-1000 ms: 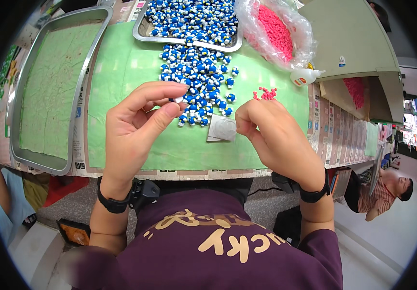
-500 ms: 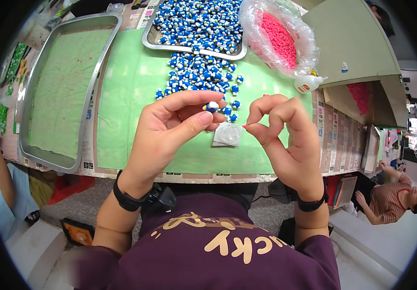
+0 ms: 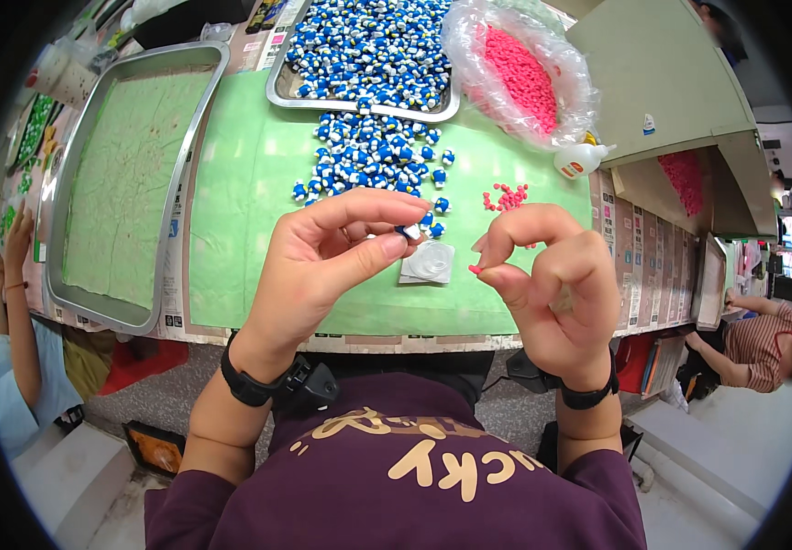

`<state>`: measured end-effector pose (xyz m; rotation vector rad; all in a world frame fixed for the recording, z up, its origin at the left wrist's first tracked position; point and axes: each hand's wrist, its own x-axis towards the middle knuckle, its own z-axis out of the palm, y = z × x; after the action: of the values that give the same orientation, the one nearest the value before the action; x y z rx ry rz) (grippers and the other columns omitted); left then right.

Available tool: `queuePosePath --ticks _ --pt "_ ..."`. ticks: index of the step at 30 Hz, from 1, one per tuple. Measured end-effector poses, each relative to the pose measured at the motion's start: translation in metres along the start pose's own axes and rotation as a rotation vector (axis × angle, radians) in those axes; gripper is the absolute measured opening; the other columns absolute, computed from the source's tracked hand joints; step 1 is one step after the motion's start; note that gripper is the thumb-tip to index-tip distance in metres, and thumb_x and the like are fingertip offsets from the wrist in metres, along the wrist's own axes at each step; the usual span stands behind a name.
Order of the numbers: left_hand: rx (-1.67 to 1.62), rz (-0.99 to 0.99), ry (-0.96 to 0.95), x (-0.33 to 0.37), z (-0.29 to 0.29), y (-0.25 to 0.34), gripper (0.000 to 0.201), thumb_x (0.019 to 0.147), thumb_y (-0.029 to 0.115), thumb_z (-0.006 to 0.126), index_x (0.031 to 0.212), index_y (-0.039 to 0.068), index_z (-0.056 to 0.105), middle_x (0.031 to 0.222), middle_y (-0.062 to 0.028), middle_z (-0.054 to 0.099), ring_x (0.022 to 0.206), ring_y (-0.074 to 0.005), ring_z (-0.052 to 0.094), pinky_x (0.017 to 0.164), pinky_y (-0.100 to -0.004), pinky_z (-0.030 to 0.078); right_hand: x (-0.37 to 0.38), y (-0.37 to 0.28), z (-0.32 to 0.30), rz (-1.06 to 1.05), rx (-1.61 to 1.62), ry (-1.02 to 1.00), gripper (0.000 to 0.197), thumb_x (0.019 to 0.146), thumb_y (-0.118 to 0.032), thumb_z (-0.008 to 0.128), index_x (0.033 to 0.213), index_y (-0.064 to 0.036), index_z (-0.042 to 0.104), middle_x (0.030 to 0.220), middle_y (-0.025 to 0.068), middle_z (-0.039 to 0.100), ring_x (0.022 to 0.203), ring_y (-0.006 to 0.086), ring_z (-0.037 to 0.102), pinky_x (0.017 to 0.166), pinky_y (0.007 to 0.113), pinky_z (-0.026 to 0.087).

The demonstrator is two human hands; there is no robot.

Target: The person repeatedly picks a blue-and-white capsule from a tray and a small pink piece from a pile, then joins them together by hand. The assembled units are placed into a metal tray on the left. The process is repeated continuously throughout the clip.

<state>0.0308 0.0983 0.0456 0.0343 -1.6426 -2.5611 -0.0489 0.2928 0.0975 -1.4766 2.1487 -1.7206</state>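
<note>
Between the thumb and fingers of my left hand [image 3: 333, 252] is a small blue and white figurine [image 3: 409, 232]. My right hand [image 3: 552, 284] pinches a tiny pink piece [image 3: 476, 269] between thumb and forefinger, a short way right of the figurine and apart from it. Below and between the hands, a small clear disc on a pale square card [image 3: 429, 263] lies on the green cloth [image 3: 341, 307]. Many like blue and white figurines [image 3: 368, 151] lie loose beyond my left hand. Several loose pink pieces [image 3: 508, 196] lie just beyond my right hand.
A metal tray [image 3: 359, 108] heaped with figurines stands at the back. Right of it are a clear plastic bag [image 3: 579, 101] of pink pieces, a white squeeze bottle [image 3: 579, 160] and a grey cabinet [image 3: 657, 82]. A green-lined tray [image 3: 153, 312] lies left. Other people sit at both sides.
My right hand has moved slightly down and right with the pink piece, uncovering the loose pink pieces. The figurine in my left hand has turned and sits lower.
</note>
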Motion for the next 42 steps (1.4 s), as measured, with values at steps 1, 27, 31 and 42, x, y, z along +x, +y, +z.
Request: queuePosePath --ticks 1,27,31,42 --pt "-0.003 0.012 0.003 0.0 0.001 0.0 0.023 0.087 -0.001 0.063 0.109 0.0 0.065 0.112 -0.014 0.064 0.097 -0.0175 0.064 0.086 -0.0303 0.054 -0.001 0.0 -0.001 -0.012 -0.016 -0.01 0.028 0.078 0.011 0.066 0.083 -0.0081 0.046 0.088 0.0088 0.063 0.074 0.0201 0.058 0.071 0.032 0.043" --pt "-0.227 -0.116 -0.032 0.0 0.0 0.001 0.03 0.087 0.002 0.066 0.117 -0.003 0.059 0.113 -0.0174 0.064 0.094 -0.0168 0.066 0.084 -0.0276 0.055 0.005 -0.001 0.001 -0.129 -0.115 -0.071 0.029 0.076 0.008 0.068 0.081 -0.0095 0.045 0.088 0.0075 0.064 0.074 0.0218 0.061 0.07 0.034 0.043" --pt "-0.269 -0.129 -0.057 0.001 0.0 0.0 0.029 0.09 0.004 0.063 0.118 -0.003 0.058 0.111 -0.0165 0.064 0.093 -0.0178 0.066 0.082 -0.028 0.056 0.004 -0.004 0.005 -0.04 -0.094 -0.026 0.029 0.076 0.009 0.068 0.079 -0.0088 0.045 0.087 0.0079 0.063 0.074 0.0224 0.061 0.07 0.033 0.044" --pt "-0.27 -0.141 -0.057 -0.001 0.008 0.004 0.025 0.094 0.006 0.059 0.118 -0.002 0.059 0.107 -0.0136 0.067 0.096 -0.0229 0.068 0.08 -0.0311 0.058 0.009 0.001 0.018 0.0 -0.076 0.022 0.03 0.071 0.011 0.068 0.08 -0.0068 0.046 0.085 0.0088 0.06 0.072 0.0245 0.057 0.065 0.033 0.043"
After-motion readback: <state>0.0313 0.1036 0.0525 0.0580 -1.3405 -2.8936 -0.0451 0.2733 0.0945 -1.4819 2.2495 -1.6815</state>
